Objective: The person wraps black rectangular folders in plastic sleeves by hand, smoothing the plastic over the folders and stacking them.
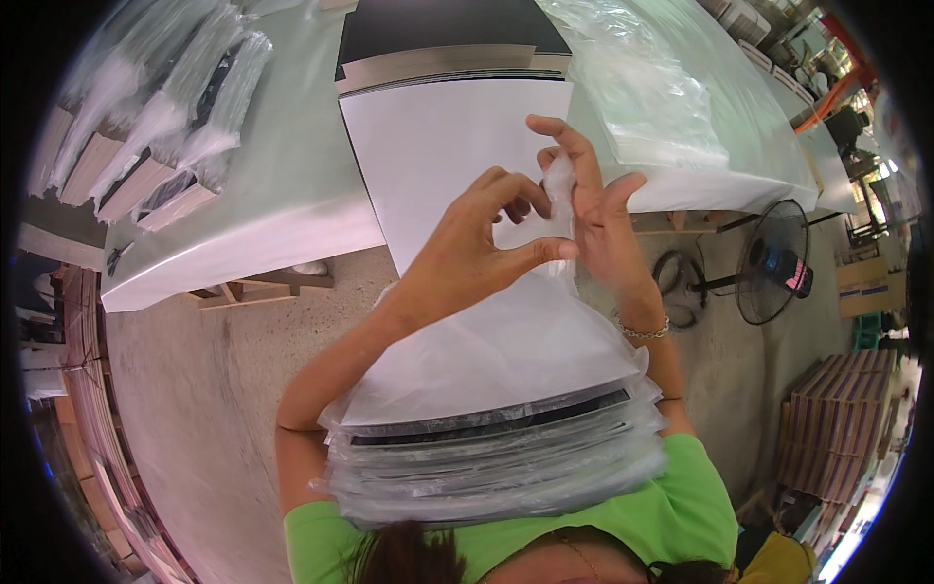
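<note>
My left hand (477,229) is curled, fingers bent and thumb stretched forward, closed on a bunched edge of clear plastic film (559,190). Right against that film is my right hand (601,219), its thumb and forefinger spread apart and its other fingers partly hidden by the plastic. Beneath both hands, a stack of plastic-wrapped flat sheets (496,467) leans against my body between my arms, with a white face (486,365) on top and a dark edge below it. Just beyond my left hand lies a large white sheet (448,127) on the table.
Behind the white sheet stands a pile of black boards (448,29) on the covered table (282,185). Plastic-wrapped bundles (161,165) lie at the left and clear film (642,88) at the right. A black fan (773,263) and stacked cartons (837,423) stand right.
</note>
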Demonstrator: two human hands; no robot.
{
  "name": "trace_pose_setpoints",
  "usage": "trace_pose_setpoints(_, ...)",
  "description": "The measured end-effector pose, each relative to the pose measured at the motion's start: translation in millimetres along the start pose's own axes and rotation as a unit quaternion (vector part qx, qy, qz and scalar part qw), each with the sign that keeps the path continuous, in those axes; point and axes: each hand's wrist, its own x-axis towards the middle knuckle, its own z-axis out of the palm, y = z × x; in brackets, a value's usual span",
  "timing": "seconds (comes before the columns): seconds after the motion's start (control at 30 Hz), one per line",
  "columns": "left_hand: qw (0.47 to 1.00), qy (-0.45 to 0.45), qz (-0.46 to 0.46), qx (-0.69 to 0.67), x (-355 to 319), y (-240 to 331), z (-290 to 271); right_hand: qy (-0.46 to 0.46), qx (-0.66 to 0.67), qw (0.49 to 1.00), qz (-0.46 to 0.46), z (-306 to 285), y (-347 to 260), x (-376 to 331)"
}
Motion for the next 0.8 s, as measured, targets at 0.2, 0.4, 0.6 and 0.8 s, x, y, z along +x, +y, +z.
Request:
trace_pose_setpoints(0.2, 0.998, -0.044, -0.037, 0.003, -8.3, -10.0, -6.1, 0.068, -0.001, 0.998, -0.003, -9.7, 10.7, 5.3)
trace_pose_setpoints(0.4, 0.99, 0.024, -0.057, -0.126, -12.1, -20.8, -3.1, 0.045, 0.021, 0.998, -0.043, -7.6, 21.4, 2.5)
trace_pose_setpoints(0.6, 0.984, -0.022, -0.079, -0.161, -1.3, -23.4, -4.4, 0.013, -0.093, 0.993, -0.07, 0.4, 29.9, -1.9)
trace_pose_setpoints(0.8, 0.981, -0.014, -0.086, -0.172, -6.6, -32.5, -5.3, 0.058, -0.13, 0.986, -0.089, -2.9, 39.2, -3.6)
